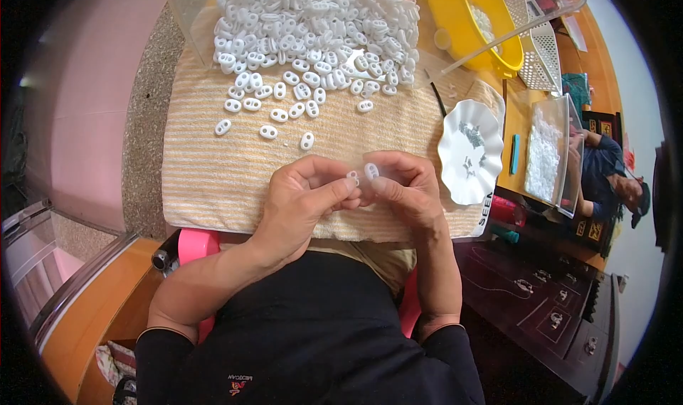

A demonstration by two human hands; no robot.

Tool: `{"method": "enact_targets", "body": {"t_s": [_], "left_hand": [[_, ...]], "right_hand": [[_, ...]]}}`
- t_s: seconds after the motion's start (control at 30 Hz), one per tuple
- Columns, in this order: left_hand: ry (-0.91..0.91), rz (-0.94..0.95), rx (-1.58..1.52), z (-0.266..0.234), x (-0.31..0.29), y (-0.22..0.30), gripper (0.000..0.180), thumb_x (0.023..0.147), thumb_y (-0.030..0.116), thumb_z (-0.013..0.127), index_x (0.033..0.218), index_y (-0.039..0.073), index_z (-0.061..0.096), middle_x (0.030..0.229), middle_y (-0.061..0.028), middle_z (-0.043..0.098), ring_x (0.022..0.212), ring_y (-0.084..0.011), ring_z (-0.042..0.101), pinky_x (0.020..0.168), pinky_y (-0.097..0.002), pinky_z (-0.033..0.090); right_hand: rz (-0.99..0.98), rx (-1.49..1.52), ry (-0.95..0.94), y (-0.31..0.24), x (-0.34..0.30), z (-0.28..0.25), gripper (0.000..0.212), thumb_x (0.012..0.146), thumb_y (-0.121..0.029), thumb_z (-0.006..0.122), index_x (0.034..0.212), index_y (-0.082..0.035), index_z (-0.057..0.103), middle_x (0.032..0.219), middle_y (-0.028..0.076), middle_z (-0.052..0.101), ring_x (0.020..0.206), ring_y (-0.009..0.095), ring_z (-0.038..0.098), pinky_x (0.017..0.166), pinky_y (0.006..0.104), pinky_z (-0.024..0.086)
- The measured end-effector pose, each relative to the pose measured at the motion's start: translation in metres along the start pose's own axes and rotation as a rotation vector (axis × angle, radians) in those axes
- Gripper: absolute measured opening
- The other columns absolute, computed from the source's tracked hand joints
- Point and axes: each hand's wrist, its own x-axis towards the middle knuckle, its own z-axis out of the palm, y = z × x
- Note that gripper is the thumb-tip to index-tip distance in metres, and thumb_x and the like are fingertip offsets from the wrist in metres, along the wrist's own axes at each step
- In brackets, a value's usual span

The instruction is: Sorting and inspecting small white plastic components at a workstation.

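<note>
My left hand (302, 195) pinches a small white plastic part (353, 177) between thumb and fingers; its exact shape is partly covered. Close beside it, my right hand (411, 192) grips a white oval two-hole piece (371, 171), like a cord lock, between thumb and forefinger. Both hands meet over the near part of a yellow-striped towel (206, 170). Beyond them lie several loose two-hole pieces, the nearest (307, 141) just past my left hand. Farther off, a large heap of the same white pieces (313, 21) covers the towel's far end.
A white scalloped dish (459, 184) holding small grey bits stands to the right. Past it are a blue-green tool (514, 154), a clear bin of white parts (544, 149), a yellow basin (462, 14) and a white perforated basket (537, 56). Another person (612, 181) sits at far right.
</note>
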Motion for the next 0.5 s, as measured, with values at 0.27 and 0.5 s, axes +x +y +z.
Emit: {"method": "enact_targets", "body": {"t_s": [0.27, 0.5], "left_hand": [[0.008, 0.000, 0.017, -0.0007, -0.0001, -0.0024, 0.014, 0.087, 0.007, 0.067, 0.098, 0.001, 0.062, 0.084, -0.0068, 0.068, 0.074, -0.0105, 0.064, 0.066, -0.0206, 0.049], [0.005, 0.015, 0.023, -0.0010, 0.0012, -0.0041, 0.015, 0.087, 0.010, 0.068, 0.097, 0.002, 0.062, 0.083, -0.0060, 0.068, 0.073, -0.0093, 0.064, 0.063, -0.0190, 0.045]], "right_hand": [[-0.019, -0.052, 0.008, -0.0040, -0.0015, 0.0041, 0.030, 0.090, -0.006, 0.064, 0.117, 0.004, 0.059, 0.097, 0.012, 0.069, 0.085, 0.017, 0.067, 0.078, 0.0296, 0.056], [-0.026, -0.110, 0.032, -0.0047, -0.0026, 0.0046, 0.030, 0.089, -0.005, 0.064, 0.117, 0.005, 0.059, 0.096, 0.011, 0.069, 0.084, 0.016, 0.067, 0.077, 0.0291, 0.055]]}}
